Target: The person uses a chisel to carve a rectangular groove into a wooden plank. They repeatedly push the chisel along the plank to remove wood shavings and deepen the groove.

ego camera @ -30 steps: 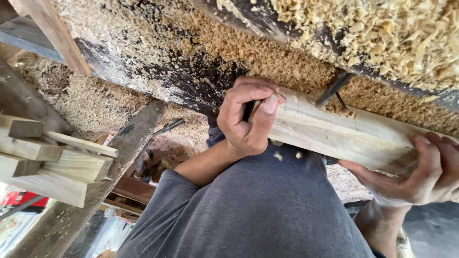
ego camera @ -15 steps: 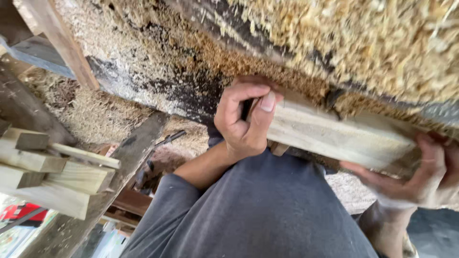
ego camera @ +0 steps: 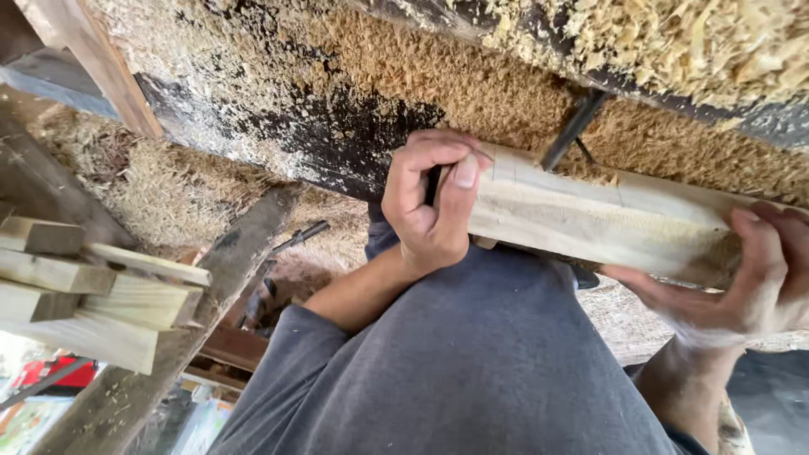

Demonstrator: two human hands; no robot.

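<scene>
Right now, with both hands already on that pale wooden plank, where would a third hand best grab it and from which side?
Probably the bare middle of the plank, between the left hand wrapped round one end and the right hand cupping the other. Come from the near long edge, the side facing the grey-clothed lap: the far edge lies against the sawdust-covered bench, leaving no room. Its flat faces suit a pinch grip.

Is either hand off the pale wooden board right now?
No: the left hand grips one end of the pale wooden board, and the right hand holds its other end.
</scene>
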